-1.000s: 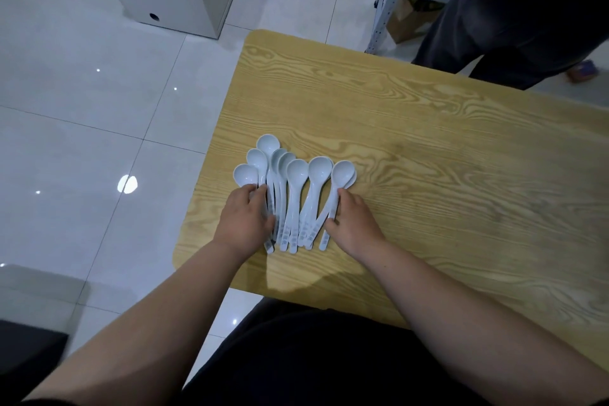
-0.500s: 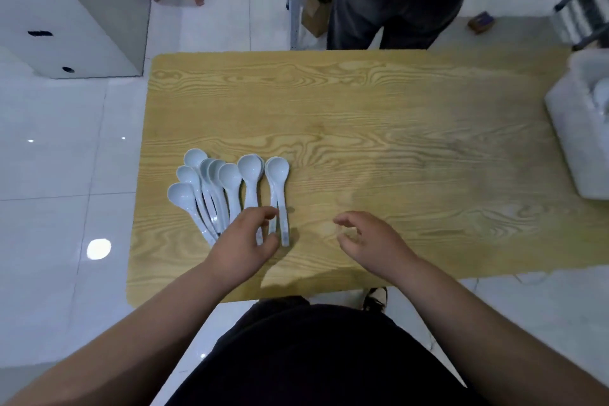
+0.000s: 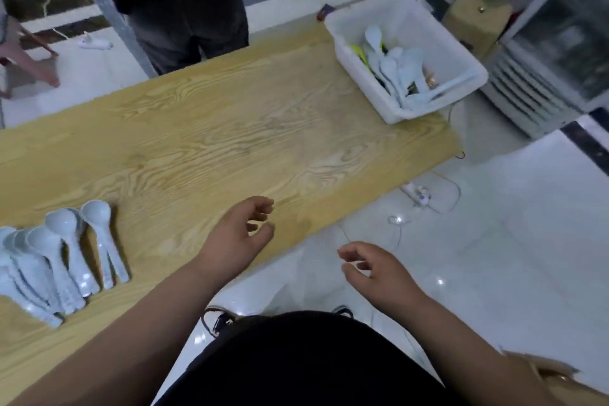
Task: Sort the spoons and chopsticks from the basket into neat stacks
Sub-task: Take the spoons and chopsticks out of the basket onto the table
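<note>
Hovering empty with loosely curled fingers, the left hand (image 3: 237, 237) and right hand (image 3: 379, 270) sit between sorted spoons (image 3: 59, 257) on the table (image 3: 230, 142) and the basket (image 3: 395, 109).

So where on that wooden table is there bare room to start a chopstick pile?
The whole middle of the light wooden table is bare, between the fanned white plastic spoons at its left end and the white plastic basket on its far right corner. Crowded spots: the spoon end and inside the basket.
</note>
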A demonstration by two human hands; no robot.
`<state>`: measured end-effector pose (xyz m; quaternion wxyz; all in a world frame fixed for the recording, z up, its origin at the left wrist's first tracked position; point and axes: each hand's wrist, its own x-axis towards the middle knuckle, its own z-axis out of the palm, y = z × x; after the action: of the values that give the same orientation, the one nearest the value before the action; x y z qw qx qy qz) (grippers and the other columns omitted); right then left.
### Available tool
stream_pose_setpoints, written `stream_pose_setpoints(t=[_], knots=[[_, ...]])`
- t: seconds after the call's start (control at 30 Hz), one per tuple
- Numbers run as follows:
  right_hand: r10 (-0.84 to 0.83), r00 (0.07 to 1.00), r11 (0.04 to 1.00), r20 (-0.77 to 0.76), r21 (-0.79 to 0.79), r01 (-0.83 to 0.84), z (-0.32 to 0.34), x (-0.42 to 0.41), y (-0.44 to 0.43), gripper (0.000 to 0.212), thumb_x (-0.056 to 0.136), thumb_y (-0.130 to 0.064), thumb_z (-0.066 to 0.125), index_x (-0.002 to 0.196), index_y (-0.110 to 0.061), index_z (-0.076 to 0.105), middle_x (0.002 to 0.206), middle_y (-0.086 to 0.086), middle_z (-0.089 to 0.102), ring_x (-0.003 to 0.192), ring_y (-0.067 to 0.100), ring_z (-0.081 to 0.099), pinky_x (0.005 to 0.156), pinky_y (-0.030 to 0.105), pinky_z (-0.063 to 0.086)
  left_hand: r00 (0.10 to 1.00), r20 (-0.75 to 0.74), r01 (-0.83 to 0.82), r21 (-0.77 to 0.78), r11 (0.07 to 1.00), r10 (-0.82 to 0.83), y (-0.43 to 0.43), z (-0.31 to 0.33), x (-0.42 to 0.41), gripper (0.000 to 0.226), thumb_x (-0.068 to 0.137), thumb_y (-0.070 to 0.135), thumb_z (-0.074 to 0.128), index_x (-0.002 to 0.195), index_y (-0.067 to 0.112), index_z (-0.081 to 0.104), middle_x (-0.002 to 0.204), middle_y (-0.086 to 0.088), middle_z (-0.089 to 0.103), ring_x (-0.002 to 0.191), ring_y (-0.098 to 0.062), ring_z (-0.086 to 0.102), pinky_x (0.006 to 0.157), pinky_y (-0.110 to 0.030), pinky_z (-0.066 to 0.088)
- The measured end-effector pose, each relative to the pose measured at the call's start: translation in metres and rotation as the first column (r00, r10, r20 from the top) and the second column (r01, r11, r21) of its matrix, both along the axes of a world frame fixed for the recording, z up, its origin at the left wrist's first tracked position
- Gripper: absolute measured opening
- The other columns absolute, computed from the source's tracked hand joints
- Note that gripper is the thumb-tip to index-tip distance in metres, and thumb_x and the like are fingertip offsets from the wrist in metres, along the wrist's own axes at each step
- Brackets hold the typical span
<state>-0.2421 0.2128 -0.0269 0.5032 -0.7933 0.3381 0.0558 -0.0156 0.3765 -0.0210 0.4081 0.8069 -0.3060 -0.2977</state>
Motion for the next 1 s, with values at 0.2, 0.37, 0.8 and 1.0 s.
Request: stream_pose_setpoints(t=[0.2, 0.37, 0.8, 1.0], knots=[[-0.087, 0.996, 0.996, 0.009, 0.012, 0.087, 0.001, -0.065, -0.067, 0.022, 0.096, -0.025, 0.061, 0.116, -0.032, 0.066, 0.115, -0.022, 0.063, 0.109, -0.011, 0.056, 0.093, 0.012, 0.044, 0.999, -0.004, 0.054, 0.032, 0.998, -0.054, -0.082, 0.001, -0.055, 0.033, 0.092, 0.014, 0.065, 0.120, 0.031, 0.060, 0.112, 0.016, 0.066, 0.102, 0.000, 0.062, 0.082, -0.013, 0.047], [-0.196, 0.978, 0.980, 0.068, 0.028, 0.195, 0.004, -0.062, -0.120, 0.019, 0.096, -0.023, 0.062, 0.111, -0.033, 0.067, 0.112, -0.022, 0.065, 0.107, -0.008, 0.058, 0.093, 0.015, 0.046, 0.991, -0.026, 0.129, 0.071, 0.989, -0.128, -0.125, 0.001, -0.068, 0.032, 0.092, 0.017, 0.064, 0.118, 0.034, 0.060, 0.110, 0.015, 0.066, 0.101, 0.000, 0.062, 0.083, -0.018, 0.050], [-0.274, 0.957, 0.960, 0.090, -0.039, 0.279, 0.025, -0.004, -0.278, 0.019, 0.095, -0.022, 0.063, 0.109, -0.034, 0.068, 0.111, -0.020, 0.066, 0.104, -0.010, 0.059, 0.092, 0.014, 0.047, 0.962, -0.037, 0.273, 0.023, 0.962, -0.272, -0.292, 0.007, -0.028, 0.029, 0.093, 0.015, 0.064, 0.116, 0.032, 0.060, 0.107, 0.016, 0.065, 0.098, 0.002, 0.060, 0.079, -0.012, 0.047], [-0.190, 0.980, 0.982, 0.060, 0.007, 0.190, 0.012, -0.002, -0.331, 0.019, 0.095, -0.021, 0.064, 0.107, -0.035, 0.068, 0.109, -0.022, 0.067, 0.102, -0.010, 0.060, 0.093, 0.018, 0.050, 0.989, 0.000, 0.148, -0.013, 0.989, -0.148, -0.375, 0.019, -0.007, 0.027, 0.094, 0.017, 0.063, 0.116, 0.033, 0.059, 0.107, 0.018, 0.065, 0.098, 0.004, 0.060, 0.076, -0.008, 0.045]])
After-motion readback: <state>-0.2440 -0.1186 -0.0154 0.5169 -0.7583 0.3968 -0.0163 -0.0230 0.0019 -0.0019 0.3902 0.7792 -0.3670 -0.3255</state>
